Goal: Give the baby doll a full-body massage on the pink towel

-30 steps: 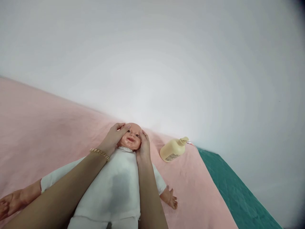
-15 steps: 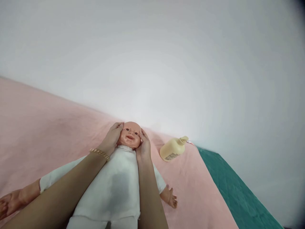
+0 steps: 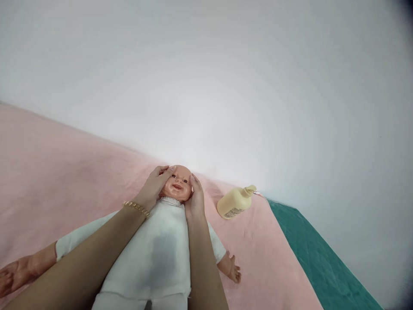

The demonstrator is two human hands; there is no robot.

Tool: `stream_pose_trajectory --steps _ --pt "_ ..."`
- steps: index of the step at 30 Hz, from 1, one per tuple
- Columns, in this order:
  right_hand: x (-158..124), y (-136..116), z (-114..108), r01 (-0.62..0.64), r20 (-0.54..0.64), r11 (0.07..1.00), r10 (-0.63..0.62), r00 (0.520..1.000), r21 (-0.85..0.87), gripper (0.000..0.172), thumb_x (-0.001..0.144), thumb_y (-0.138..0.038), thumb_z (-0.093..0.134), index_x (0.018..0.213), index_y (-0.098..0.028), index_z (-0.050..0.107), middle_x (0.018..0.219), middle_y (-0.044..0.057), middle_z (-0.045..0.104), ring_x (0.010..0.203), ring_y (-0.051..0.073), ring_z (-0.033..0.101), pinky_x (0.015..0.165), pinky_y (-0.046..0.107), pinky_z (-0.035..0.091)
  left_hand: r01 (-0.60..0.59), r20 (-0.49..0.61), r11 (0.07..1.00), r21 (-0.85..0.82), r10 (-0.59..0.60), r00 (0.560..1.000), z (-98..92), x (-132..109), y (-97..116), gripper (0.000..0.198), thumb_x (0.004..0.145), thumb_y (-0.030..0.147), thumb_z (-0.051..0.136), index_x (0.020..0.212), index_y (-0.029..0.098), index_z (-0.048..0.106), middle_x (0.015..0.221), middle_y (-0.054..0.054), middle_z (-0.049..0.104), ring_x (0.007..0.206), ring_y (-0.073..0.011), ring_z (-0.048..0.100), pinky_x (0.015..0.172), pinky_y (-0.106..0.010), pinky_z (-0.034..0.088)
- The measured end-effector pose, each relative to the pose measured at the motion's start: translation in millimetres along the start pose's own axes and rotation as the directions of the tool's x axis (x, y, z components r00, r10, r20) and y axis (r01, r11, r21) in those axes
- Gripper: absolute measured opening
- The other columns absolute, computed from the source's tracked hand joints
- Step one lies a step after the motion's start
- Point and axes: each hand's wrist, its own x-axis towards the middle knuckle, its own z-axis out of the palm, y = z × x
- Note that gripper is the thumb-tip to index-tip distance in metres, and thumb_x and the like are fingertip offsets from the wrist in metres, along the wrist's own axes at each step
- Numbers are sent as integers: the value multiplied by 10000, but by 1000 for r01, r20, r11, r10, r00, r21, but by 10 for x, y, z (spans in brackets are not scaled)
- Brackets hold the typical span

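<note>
A baby doll (image 3: 161, 249) with a cloth body lies on its back, face up, its arms spread to both sides. My left hand (image 3: 157, 183) cups one side of its head, the thumb resting on the forehead above the eye. Against the other side of the head lies my right hand (image 3: 196, 199), its fingers along the temple and cheek. A gold bracelet (image 3: 136, 209) circles my left wrist. The doll's head is held between both palms, and the back of the head is hidden.
To the right of the doll, a pale yellow pump bottle (image 3: 235, 203) stands on the pink cloth (image 3: 264, 258). A green surface (image 3: 325, 254) shows beyond the cloth's right edge. Behind everything rises a plain white wall (image 3: 206, 86).
My left thumb has slid inward from the side of the doll's head onto its forehead. The right hand stays nearly in place, and the doll and bottle have barely shifted in view.
</note>
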Motion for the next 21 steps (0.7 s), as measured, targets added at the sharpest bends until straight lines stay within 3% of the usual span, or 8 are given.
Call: stream_pose_trajectory --steps 5,21 --pt "-28 -21 24 7 -9 999 -7 1000 -45 447 677 -333 790 1048 -202 578 989 50 712 938 242 688 904 438 540 -5 42 999 33 4 999 -19 35 -6 441 751 401 733 1078 141 592 1123 -131 647 984 -245 644 802 -315 523" --pt "-101 -73 56 11 -61 995 -18 998 -101 570 606 -274 816 1090 -193 526 984 59 685 884 224 694 806 372 584 10 34 998 66 -13 999 -62 57 0 530 657 306 791 1104 139 559 1201 -152 610 1056 -275 626 853 -360 530"
